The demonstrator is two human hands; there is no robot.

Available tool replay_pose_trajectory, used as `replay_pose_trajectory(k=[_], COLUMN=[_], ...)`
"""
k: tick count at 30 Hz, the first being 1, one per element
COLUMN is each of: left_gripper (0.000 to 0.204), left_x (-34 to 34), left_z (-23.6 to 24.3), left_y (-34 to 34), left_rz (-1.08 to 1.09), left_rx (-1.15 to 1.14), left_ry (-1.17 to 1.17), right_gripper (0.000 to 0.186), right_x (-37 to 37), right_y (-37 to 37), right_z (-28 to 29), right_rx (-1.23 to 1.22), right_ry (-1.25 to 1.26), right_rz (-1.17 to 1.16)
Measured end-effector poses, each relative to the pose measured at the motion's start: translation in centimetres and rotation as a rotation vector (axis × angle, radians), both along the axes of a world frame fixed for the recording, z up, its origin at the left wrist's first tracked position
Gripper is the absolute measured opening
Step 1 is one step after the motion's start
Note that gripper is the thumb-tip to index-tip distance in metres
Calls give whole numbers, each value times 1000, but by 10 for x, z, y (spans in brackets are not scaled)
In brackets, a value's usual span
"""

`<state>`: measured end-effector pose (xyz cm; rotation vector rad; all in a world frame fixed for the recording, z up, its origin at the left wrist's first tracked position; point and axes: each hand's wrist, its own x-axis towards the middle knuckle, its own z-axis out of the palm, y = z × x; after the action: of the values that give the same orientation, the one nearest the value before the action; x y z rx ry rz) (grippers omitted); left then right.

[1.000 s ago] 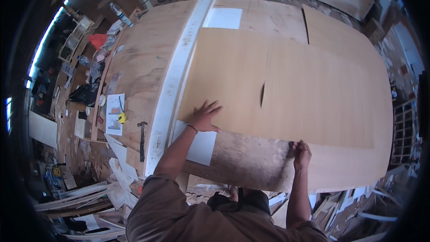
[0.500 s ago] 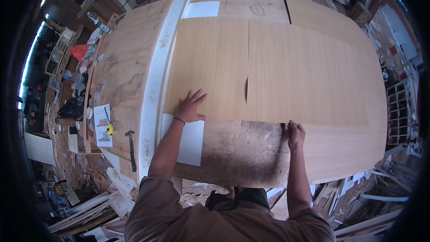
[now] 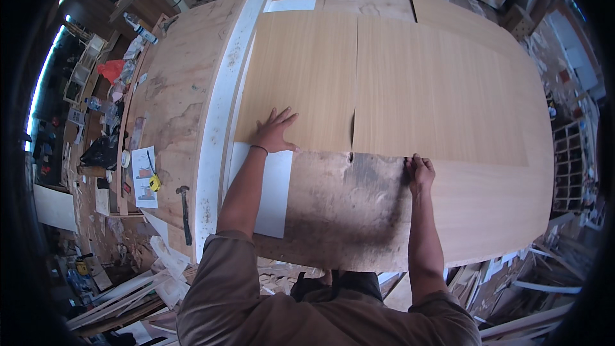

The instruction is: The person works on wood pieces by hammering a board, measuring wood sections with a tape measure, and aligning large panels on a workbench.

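Observation:
Two thin wood-grain sheets lie side by side on the workbench [image 3: 320, 237], parted by a narrow dark gap. My left hand [image 3: 275, 131] is spread flat on the near edge of the left sheet [image 3: 301, 77]. With fingers closed, my right hand [image 3: 420, 173] pinches the near edge of the right sheet [image 3: 442, 90]. Beneath the left sheet a white sheet [image 3: 273, 192] sticks out toward me, and another white piece [image 3: 291, 4] shows past the far edge. A long white strip [image 3: 221, 115] runs along the left sheet's side.
Left of the strip lie a hammer [image 3: 185, 214], a yellow tape measure [image 3: 154, 182] and a printed paper [image 3: 145, 195]. Another wood-grain sheet [image 3: 480, 208] extends under the right side. Clutter and a sealant tube [image 3: 140, 29] line the bench's left edge. Wood offcuts [image 3: 122, 301] litter the floor.
Both wood-grain sheets have slid away from me, with my two hands moving along. More of the stained bench and of the near white sheet now shows.

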<state>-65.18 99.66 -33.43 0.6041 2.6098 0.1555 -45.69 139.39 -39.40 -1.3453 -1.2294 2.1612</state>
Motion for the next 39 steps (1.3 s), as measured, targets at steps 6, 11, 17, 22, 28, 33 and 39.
replay_pose_trajectory(k=[6, 11, 17, 22, 28, 33, 39], left_gripper=[110, 78, 30, 26, 38, 53, 57], left_x=[-10, -9, -5, -9, -28, 8, 114], left_z=[1, -14, -2, 36, 97, 201, 251], left_y=[6, -12, -15, -13, -31, -113, -241], left_rz=[-9, -135, -250, -262, -209, -158, -6], left_rx=[-12, 140, 359, 427, 389, 354, 277], left_ry=[25, 100, 620, 687, 922, 1130, 1115], right_gripper=[13, 8, 25, 31, 16, 10, 4], right_x=[-15, -7, 52, 113, 194, 266, 316], right_y=[6, 18, 61, 83, 106, 125, 116], right_z=[-9, 1, 25, 42, 37, 18, -9], right_rx=[-5, -5, -13, 62, 126, 162, 134], right_ry=[29, 170, 162, 143, 119, 124, 118], right_rz=[-22, -63, -233, -284, -310, -313, -311])
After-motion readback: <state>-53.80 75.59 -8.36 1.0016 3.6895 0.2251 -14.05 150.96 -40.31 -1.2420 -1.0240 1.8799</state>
